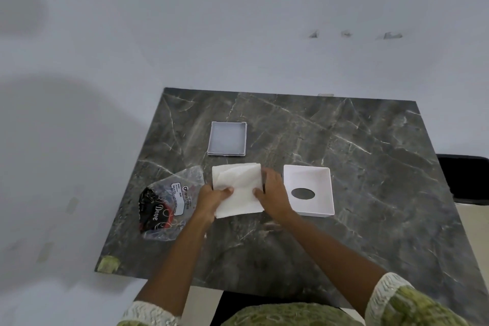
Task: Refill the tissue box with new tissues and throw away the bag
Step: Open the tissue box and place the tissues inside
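On the dark marble surface (pixel 344 156), the left hand (pixel 211 197) and right hand (pixel 272 193) are gripping a white tissue stack (pixel 238 182) with fingers curled around its edges, lying between a crumpled clear plastic bag (pixel 169 201) and a white square lid with an oval hole (pixel 308 190), a shallow white tray (pixel 227 137) lying beyond.

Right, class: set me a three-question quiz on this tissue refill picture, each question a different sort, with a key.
1. True or false: the plastic bag lies to the left of the tissue stack.
2. Which piece has an oval hole? A) the white box shell B) the shallow tray
3. What do both hands, left hand and right hand, hold?

Key: 1 true; 2 A; 3 the tissue stack.
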